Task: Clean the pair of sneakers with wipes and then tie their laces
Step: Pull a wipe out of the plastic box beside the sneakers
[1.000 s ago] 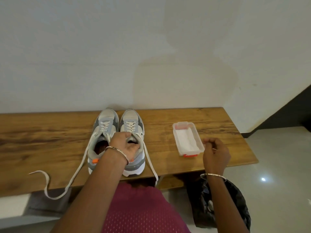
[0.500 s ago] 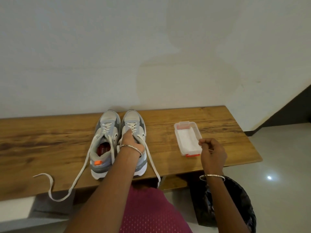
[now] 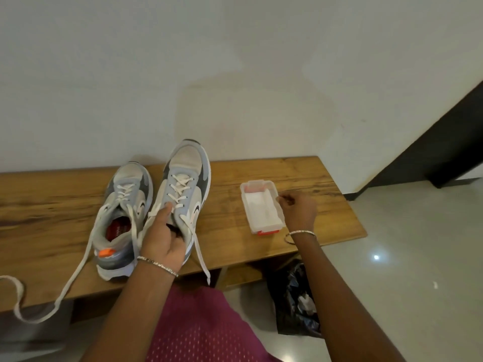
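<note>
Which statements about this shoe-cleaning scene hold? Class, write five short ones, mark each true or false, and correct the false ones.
1. The left hand grips a sneaker. True.
2. The laces are tied. False: they hang loose, one trailing over the bench edge.
3. The box sits right of both sneakers. True.
4. The right hand holds the other sneaker. False: it is at the box's right side.
5. The black bag lies on the bench. False: it is on the floor, below the bench.
</note>
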The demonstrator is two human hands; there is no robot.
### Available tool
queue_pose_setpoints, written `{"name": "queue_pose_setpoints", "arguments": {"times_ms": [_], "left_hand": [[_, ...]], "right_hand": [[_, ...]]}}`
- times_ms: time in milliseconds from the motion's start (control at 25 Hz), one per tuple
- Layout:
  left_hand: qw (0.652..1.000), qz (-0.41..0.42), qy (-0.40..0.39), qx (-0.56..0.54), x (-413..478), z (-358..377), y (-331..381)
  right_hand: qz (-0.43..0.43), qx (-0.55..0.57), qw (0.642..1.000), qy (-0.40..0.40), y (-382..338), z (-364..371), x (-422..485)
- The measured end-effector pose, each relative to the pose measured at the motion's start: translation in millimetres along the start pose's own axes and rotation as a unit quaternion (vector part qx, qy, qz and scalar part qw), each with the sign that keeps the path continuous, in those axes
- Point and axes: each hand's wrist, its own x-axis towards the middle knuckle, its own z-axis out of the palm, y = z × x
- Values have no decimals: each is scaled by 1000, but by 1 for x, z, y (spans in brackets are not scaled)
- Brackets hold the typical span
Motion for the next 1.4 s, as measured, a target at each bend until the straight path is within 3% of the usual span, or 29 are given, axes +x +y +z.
{"name": "queue_pose_setpoints", "arguments": {"times_ms": [160,440,800,1240,1400], "left_hand": [[998,12,-59,29,-10,-3,1],[995,2,-97,20,-4,-9,-2],[995,-17,-98,-4,5,-7,-3],[997,-20,-79,-8,10,-4,-1],[996,-25,-82,-15,9,-4,1]], "right_hand": [[-18,-101,985,-139,-3,37,29],[-83,-218,948,-214,-9,79,48],[-118,-269,925,-240,-16,81,48],[-155,-150,967,-134,-5,50,38],[-134,-123,973,-139,-10,46,35]]}}
